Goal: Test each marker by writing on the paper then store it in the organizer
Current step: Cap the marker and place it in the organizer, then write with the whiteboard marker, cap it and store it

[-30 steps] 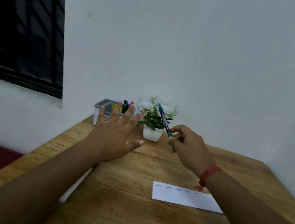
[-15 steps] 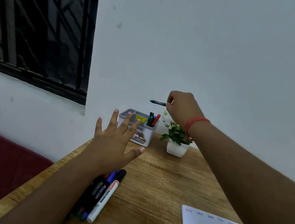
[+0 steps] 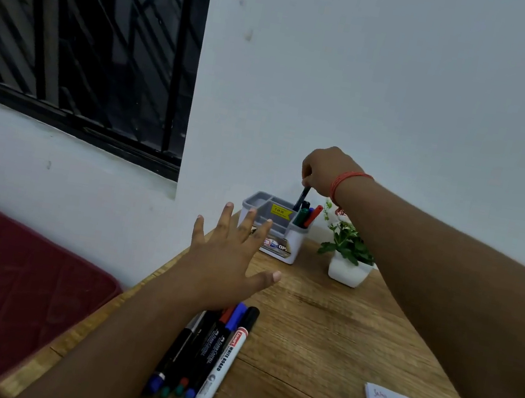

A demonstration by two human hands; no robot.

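Pinching a near-upright marker (image 3: pixel 301 198), right hand (image 3: pixel 323 170) points it down into the organizer (image 3: pixel 278 232).

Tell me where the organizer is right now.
In the head view the organizer stands at the table's far edge against the wall, left of the potted plant, just beyond the left hand.

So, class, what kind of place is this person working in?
Probably a home study corner: a wooden desk pushed against a plain wall, a barred window, and a small potted plant beside the marker organizer.
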